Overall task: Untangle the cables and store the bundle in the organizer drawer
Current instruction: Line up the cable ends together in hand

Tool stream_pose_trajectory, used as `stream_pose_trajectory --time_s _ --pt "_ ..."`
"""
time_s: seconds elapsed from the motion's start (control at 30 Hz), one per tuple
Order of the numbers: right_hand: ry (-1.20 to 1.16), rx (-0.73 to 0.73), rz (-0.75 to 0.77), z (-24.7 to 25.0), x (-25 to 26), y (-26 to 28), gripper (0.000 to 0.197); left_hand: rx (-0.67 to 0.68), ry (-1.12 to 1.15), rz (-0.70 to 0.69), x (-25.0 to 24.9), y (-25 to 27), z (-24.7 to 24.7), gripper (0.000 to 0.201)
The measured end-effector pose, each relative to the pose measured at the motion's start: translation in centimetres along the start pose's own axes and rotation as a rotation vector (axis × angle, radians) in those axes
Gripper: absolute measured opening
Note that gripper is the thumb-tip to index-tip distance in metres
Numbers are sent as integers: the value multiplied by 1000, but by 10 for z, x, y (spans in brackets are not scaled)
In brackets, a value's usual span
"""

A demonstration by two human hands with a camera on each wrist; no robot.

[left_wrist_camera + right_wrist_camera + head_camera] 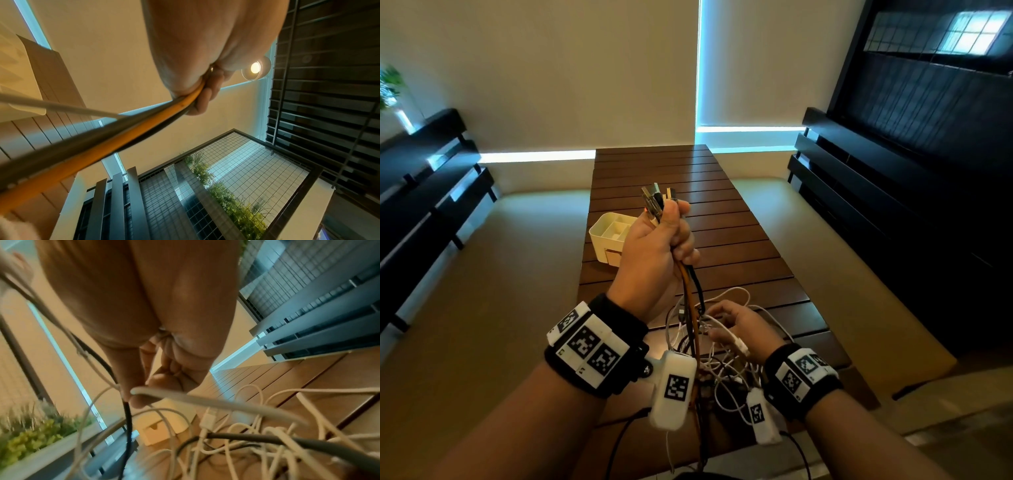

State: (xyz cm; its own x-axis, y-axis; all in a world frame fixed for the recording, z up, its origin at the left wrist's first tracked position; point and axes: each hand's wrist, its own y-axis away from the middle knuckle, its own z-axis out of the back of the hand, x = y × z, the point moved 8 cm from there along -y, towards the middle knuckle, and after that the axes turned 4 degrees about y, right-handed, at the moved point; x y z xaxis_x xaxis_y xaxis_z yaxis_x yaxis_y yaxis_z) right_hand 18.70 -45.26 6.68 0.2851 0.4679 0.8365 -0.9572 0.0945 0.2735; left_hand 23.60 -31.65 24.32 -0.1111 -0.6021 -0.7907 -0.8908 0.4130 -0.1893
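My left hand (654,253) is raised above the table and grips a bunch of cable ends, whose connectors (656,200) stick out above the fist. Orange and black cables (691,284) hang from that fist down into the tangle. In the left wrist view the orange cable (131,138) runs out from under the curled fingers (205,99). My right hand (736,323) is low in the tangle of white cables (729,373) at the table's near end. There its thumb and fingers (133,395) pinch a black cable (128,423). The white organizer (601,240) stands at the left; its drawer (613,257) is partly hidden by my left hand.
The slatted wooden table (736,240) stretches away ahead of me. Dark benches (431,192) line the left and a dark slatted wall unit (893,192) the right. A planter with greenery (35,439) shows in the right wrist view.
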Motion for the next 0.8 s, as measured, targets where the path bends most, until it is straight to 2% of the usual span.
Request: stream_pose_trajectory --time_s 0.07,0.13,0.23,0.37,0.5,0.57,0.63,0.7,0.8 --pt "120 -18 -48 1 -14 -2 36 -3 22 -11 -6 -2 -1 26" --pt "109 -26 -92 2 -22 -4 37 2 20 -27 -12 -3 -2 26" --pt "74 -15 -67 2 -12 -5 34 -7 6 -36 -13 -4 0 26" --pt "38 -101 50 16 21 -4 34 -18 -13 -22 -7 -5 3 26" --pt "-187 -228 285 40 74 9 25 -24 -59 -15 -2 -5 6 25" --pt "-346 -202 407 45 102 18 19 -20 -60 -6 1 -6 7 25" --pt "-385 -147 488 44 123 24 22 -16 -62 -4 2 -7 8 27" --pt "-356 -111 515 41 131 25 25 -5 -72 -5 2 -8 9 30" --pt "-367 -46 516 37 131 23 18 6 -73 2 3 -7 10 35"
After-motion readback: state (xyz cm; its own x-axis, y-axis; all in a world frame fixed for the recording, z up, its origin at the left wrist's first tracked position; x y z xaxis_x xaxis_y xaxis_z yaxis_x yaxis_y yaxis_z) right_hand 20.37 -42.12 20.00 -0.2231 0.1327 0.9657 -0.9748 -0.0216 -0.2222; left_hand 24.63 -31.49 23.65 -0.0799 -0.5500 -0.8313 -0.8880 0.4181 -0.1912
